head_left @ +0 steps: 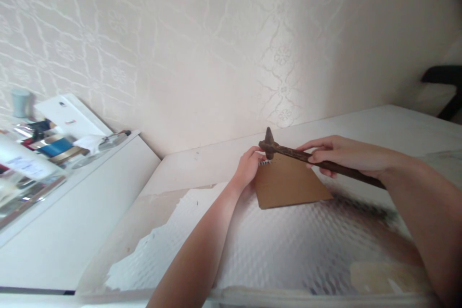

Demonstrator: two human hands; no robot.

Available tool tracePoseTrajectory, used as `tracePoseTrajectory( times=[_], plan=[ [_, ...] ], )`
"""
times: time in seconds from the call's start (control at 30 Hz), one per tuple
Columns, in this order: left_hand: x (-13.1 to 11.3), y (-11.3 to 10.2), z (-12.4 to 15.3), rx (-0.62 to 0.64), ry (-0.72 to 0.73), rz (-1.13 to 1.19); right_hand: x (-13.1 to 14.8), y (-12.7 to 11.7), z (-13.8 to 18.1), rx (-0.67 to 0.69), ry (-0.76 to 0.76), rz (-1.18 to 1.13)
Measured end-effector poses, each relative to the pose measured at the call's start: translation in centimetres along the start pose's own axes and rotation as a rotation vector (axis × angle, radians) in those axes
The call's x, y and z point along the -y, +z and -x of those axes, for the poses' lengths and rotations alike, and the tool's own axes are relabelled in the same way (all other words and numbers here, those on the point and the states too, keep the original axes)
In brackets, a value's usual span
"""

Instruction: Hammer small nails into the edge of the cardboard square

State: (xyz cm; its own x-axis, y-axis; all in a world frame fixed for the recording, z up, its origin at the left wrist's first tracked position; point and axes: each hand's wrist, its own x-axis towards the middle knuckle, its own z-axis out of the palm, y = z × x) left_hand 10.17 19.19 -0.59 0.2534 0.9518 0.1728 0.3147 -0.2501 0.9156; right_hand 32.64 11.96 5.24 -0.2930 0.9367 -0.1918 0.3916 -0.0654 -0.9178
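My right hand point(342, 154) is closed around the wooden handle of a rusty brown hammer point(288, 153), whose head points left over the top corner of a brown cardboard piece point(288, 183). My left hand point(247, 168) pinches something small at that corner, right under the hammer head; what it holds is too small to name. The cardboard lies flat on a white table point(361, 125) covered with a shiny textured sheet point(288, 240).
A patterned pale wall stands behind the table. At the left a white shelf point(72, 187) carries several bottles and tubes, and a white board leans on the wall. A dark chair part point(445, 79) shows at the far right.
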Motion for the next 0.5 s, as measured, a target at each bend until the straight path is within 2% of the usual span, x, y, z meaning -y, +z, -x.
tracePoseTrajectory(
  times=[0.3,0.4,0.5],
  plan=[
    [0.1,0.0,0.0,0.008,-0.030,0.025,-0.2,0.0,-0.1,-0.039,-0.027,-0.032],
    [0.1,0.0,0.1,0.019,-0.036,0.041,-0.3,0.1,-0.5,-0.179,-0.074,0.019],
    [0.0,0.0,0.2,0.020,-0.024,0.021,-0.8,0.3,-1.4,-0.424,-0.057,0.274]
  ],
)
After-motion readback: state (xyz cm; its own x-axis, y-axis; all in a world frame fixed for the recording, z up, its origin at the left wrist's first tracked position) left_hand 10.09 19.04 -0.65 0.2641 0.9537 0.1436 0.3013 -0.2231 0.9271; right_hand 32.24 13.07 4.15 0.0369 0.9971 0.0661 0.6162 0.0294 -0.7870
